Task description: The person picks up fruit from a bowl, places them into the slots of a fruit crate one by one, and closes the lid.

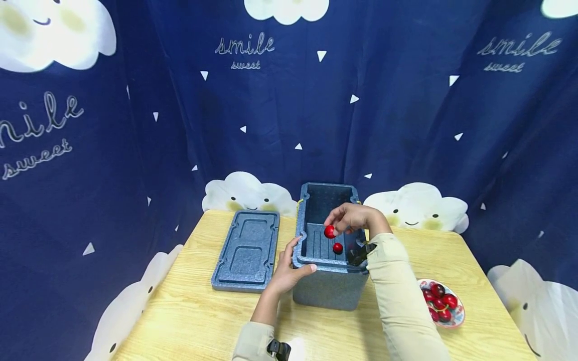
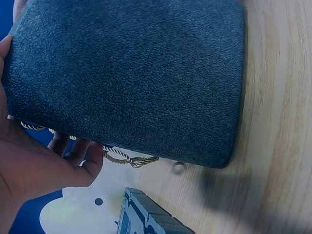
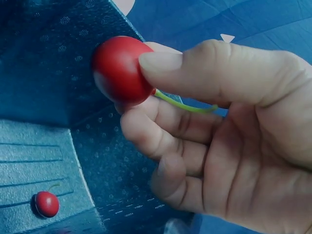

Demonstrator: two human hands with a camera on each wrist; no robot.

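Fingers (image 3: 161,61) of the right hand (image 1: 354,218) pinch a red cherry (image 3: 119,68), thumb on top, index underneath, green stem trailing back across the palm side. The other fingers are curled loosely below it. In the head view the cherry (image 1: 330,231) hangs over the open foam box (image 1: 331,291), inside the rim, at roughly 12 o'clock from the box's centre.

A second cherry (image 1: 337,247) lies on the ribbed box floor, just below the held one; in the right wrist view it sits at 7 o'clock (image 3: 47,204), well apart from the hand.

Left hand (image 1: 289,271) grips the box at its near-left corner, 9 o'clock side: thumb over the rim, fingers wrapped against the outer wall. The left wrist view shows the palm (image 2: 34,165) flat on the grey wall (image 2: 126,78), with a braided cord handle (image 2: 124,158) running beside the fingertips.

Box lid (image 1: 247,250) lies flat on the wooden table (image 1: 189,311), at 9 o'clock of the box, just beside it, not touching. Plate of cherries (image 1: 441,303) is at 4 o'clock of the box, near the table's right edge, partly behind the right sleeve (image 1: 402,301).
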